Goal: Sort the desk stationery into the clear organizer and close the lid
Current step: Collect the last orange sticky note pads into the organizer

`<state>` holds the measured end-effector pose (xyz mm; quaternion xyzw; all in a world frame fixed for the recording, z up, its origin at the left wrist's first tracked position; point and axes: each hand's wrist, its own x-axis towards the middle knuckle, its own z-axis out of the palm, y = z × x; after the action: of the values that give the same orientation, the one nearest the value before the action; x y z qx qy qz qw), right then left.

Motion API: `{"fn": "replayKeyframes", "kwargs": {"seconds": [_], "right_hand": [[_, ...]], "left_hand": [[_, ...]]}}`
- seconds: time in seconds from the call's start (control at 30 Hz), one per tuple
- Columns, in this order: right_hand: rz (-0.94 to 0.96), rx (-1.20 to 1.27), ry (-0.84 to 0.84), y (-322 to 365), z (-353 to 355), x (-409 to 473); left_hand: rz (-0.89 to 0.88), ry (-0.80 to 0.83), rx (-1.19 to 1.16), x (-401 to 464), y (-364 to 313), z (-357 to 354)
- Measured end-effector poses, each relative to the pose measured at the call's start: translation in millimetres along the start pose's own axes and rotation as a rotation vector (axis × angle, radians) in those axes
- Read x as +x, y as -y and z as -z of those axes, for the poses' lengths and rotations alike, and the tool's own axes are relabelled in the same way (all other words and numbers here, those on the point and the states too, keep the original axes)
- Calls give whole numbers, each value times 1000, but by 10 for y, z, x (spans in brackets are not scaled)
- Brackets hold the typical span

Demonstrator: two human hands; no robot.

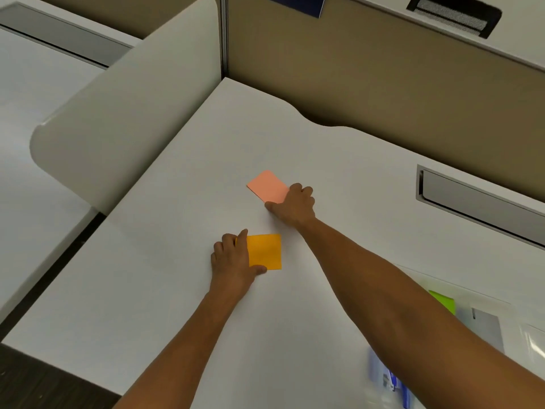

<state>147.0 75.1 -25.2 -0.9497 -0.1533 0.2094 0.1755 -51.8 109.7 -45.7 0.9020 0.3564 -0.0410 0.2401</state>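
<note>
Fingers of the left hand (233,259) curled round the near-left edge of the orange sticky pad (265,251); the right hand (295,205) pinched the pink sticky pad (267,186) farther off. Both pads, flat matte paper squares, lay on the smooth white desk (165,219). Thumbs probably needed to get under the edges to lift cleanly. The clear organizer (486,329) sat blurred at near right.

Office cubicle. White laminate desk (339,178) with a scalloped back edge, tan fabric partition walls (383,84) meeting at a metal corner post (224,36), rounded grey divider screen (124,113) toward the neighbouring desk (35,93). Recessed cable-tray slot (477,199) in the desktop. Overhead cabinet (460,22) with a handle cutout. Sticky-note pads (267,187) on the surface.
</note>
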Motion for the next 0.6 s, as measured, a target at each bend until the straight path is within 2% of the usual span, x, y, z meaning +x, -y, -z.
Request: {"fn": "replayKeyframes", "kwargs": {"seconds": [0.17,0.3,0.4,0.47,0.6], "right_hand": [[-45,-43,55,-51,91,-85],[83,188,-29,-223,94,-278],[83,353,-37,-374,110,-462],[37,449,25,-462,132,-577],[-73,614,134,-705,196,-816]], "left_hand": [[-15,17,4,-26,-2,71],[-53,-59,-23,-163,-26,98],[-77,-109,-7,-325,-61,92],[-43,-90,-62,-385,-94,116],[72,-6,-328,-434,-139,170]]}}
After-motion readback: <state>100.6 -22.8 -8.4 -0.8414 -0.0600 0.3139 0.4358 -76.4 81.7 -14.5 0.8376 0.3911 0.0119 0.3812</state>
